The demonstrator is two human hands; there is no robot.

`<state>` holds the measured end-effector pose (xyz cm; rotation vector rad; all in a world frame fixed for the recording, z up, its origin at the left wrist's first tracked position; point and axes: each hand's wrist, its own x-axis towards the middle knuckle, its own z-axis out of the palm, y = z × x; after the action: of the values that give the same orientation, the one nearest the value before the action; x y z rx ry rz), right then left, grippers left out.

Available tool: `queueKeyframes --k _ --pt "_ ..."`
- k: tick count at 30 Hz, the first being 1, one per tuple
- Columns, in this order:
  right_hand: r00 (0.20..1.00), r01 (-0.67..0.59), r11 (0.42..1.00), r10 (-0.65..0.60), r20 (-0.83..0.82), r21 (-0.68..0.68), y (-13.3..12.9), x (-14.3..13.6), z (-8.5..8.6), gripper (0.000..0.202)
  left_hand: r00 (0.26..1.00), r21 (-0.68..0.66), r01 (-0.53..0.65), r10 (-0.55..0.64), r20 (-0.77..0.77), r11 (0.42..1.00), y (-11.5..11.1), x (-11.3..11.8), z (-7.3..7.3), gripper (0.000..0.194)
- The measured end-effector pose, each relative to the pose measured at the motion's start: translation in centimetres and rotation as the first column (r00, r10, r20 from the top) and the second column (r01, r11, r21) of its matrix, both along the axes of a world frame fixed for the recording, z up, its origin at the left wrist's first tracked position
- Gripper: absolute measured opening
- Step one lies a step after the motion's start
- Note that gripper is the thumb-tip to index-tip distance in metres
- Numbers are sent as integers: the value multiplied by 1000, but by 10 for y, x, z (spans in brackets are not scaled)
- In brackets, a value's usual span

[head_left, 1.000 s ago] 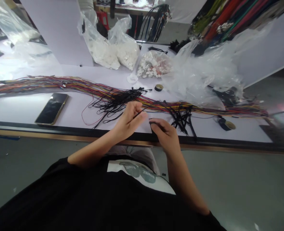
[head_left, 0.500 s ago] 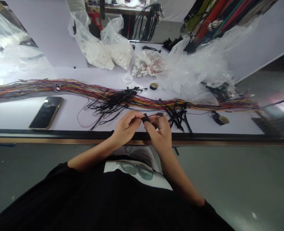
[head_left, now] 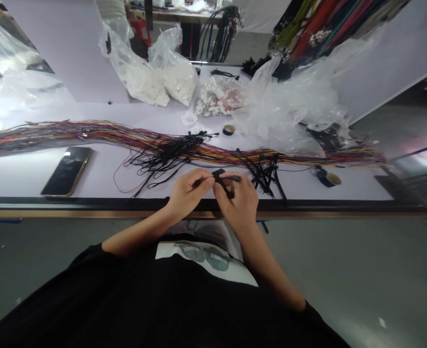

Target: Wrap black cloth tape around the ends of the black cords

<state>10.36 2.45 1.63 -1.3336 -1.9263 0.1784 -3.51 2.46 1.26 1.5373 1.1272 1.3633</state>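
My left hand and my right hand meet over the table's front edge, both closed in a pinch. Between their fingertips they grip a short black cable, with a flat black piece, perhaps tape, standing up from it. A small dark connector sticks out over the fingers of my right hand. The rest of the cable is hidden by the fingers. Left of my hands lies a pile of thin black cables; to the right is a smaller heap of black cables.
A long bundle of coloured wires crosses the table. A phone lies at left, rolls of black tape behind and at right. Plastic bags of white parts and a crumpled clear bag stand at the back.
My right fingers have shifted around the black cable, and the connector has moved slightly left and down. The flat black piece now stands more upright. My left hand is almost unmoved.
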Motion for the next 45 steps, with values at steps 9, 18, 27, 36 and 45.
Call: queueKeyframes --k 9,18,27,36,45 --pt "981 9 978 -48 186 209 -3 7 1 23 808 -347 323 -66 585 880 4 8 -1 36" --pt "883 -393 920 376 -282 -4 7 12 0 17 599 -438 735 -194 777 518 16 -1 -10 15" --pt "794 -238 968 149 -590 -75 8 15 -3 12 812 -108 467 -377 445 878 9 -1 -11 21" --pt "895 -103 992 59 -443 -74 1 1 -10 7 998 50 -44 46 -49 998 8 4 -13 7" --pt "932 -145 989 131 -339 -16 5 -1 -2 9 877 -238 310 -180 446 920 10 5 -6 36"
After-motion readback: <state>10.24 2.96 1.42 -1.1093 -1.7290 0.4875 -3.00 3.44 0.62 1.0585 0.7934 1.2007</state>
